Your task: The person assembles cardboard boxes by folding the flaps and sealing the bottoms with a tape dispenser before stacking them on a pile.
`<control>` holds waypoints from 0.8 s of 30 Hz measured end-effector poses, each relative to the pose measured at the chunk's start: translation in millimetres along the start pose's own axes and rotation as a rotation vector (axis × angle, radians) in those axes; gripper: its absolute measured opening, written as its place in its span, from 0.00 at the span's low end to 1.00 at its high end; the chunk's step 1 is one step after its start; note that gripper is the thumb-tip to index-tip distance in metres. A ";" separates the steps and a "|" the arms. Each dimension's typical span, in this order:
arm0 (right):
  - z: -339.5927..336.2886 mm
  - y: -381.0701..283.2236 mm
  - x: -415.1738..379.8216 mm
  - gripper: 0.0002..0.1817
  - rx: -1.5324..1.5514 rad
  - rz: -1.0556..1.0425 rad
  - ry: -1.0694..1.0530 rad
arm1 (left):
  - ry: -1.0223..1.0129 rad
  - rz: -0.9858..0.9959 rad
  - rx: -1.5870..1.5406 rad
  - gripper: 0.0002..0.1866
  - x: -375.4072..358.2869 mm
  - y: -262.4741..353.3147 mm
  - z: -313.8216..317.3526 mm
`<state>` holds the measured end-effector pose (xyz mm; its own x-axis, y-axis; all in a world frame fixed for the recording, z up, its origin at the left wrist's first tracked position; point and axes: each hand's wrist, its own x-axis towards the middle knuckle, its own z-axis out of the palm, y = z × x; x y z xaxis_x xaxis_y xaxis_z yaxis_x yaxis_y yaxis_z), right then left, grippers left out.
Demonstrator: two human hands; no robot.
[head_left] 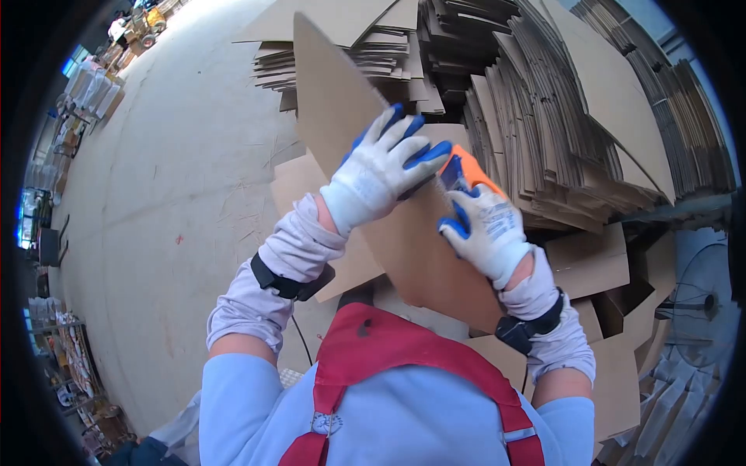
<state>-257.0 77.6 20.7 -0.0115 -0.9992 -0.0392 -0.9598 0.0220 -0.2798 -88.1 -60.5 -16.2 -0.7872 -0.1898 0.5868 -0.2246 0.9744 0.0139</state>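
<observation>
A large brown cardboard sheet (435, 256) stands tilted in front of me, its long edge slanting up to the left. My left hand (381, 167), in a white glove with blue fingers, lies across the sheet's upper edge with its fingers spread. Close by on the right, my right hand (486, 229), gloved alike, is closed around an orange hand tool (475, 172) with a blue part. The tool is against or very near the sheet's edge; its exact kind is partly hidden by the glove.
Tall stacks of flat cardboard (536, 116) stand at the right, with another stack (350, 62) ahead. More loose cardboard (594, 264) lies low on the right. A fan (703, 303) is at far right. Concrete floor (179, 186) extends left toward shelves (70, 365) and a distant person (118, 31).
</observation>
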 end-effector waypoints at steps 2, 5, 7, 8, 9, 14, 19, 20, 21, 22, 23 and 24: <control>38.8 0.5 12.5 0.19 -0.077 -0.037 0.029 | -0.026 -0.058 -0.020 0.32 -28.3 -12.9 28.7; 87.2 0.2 15.6 0.20 0.070 -0.032 -0.040 | -0.007 -0.118 -0.071 0.30 -77.8 -8.2 44.3; 85.8 -5.9 11.3 0.20 0.152 -0.046 0.001 | -0.071 -0.190 -0.090 0.30 -84.7 -0.6 30.2; 83.2 -4.5 9.1 0.20 0.160 -0.035 -0.023 | -0.085 -0.202 -0.109 0.30 -88.9 3.4 26.8; 76.7 -0.7 16.0 0.21 0.160 -0.048 -0.050 | -0.123 -0.196 -0.106 0.31 -89.7 -0.9 23.5; 62.3 36.1 29.5 0.19 0.120 -0.061 -0.071 | -0.311 -0.118 -0.098 0.33 -86.0 -6.9 -1.2; 69.3 56.1 49.0 0.20 0.132 0.022 -0.117 | -0.294 -0.167 -0.191 0.13 -47.9 -14.6 21.6; 67.2 65.2 54.6 0.20 0.103 0.029 -0.073 | -0.306 -0.143 -0.204 0.13 -44.0 -20.5 20.5; 62.7 79.0 57.8 0.20 0.060 0.033 -0.033 | -0.354 -0.092 -0.191 0.13 -41.0 -17.7 11.7; 53.6 91.9 60.9 0.20 0.014 0.036 0.006 | -0.399 -0.043 -0.176 0.13 -36.9 -12.6 -0.3; 43.3 105.1 60.1 0.19 -0.001 0.045 0.060 | -0.517 -0.027 -0.226 0.13 -39.3 -2.0 -15.7; 30.0 111.8 58.9 0.19 -0.012 0.050 0.100 | -0.640 -0.027 -0.282 0.13 -37.1 17.2 -38.7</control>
<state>-356.5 22.3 -41.6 -0.0864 -0.9953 0.0436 -0.9607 0.0716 -0.2682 -40.5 -32.0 -6.4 -0.9865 -0.1635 -0.0075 -0.1590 0.9461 0.2823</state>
